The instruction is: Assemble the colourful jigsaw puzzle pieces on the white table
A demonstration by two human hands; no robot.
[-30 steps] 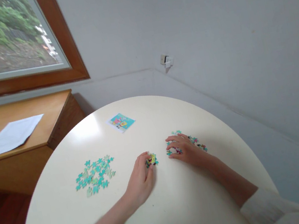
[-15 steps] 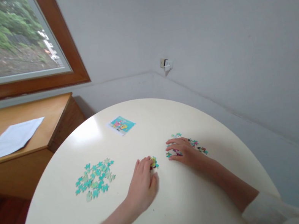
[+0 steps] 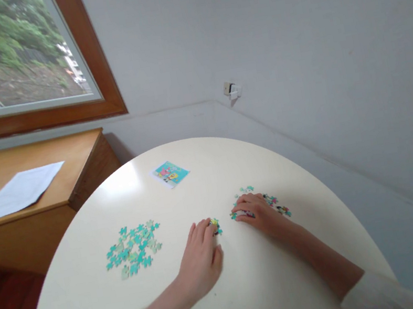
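Observation:
My left hand (image 3: 201,255) lies flat on the round cream table (image 3: 253,284), fingers stretched over a small joined cluster of yellow and teal puzzle pieces (image 3: 215,224). My right hand (image 3: 259,213) rests palm down with fingers spread on a heap of colourful puzzle pieces (image 3: 275,206) at the table's right. A loose spread of teal puzzle pieces (image 3: 134,247) lies to the left of my left hand. A small picture card (image 3: 170,173) with a cartoon scene lies at the far side of the table.
A wooden desk (image 3: 39,205) with a white sheet of paper (image 3: 17,191) stands to the left, under a wood-framed window (image 3: 15,65). Grey walls meet in a corner behind the table, with a small wall socket (image 3: 232,89).
My left hand slid forward and now covers most of the small joined cluster. My right hand stayed on its heap. The view shifted slightly.

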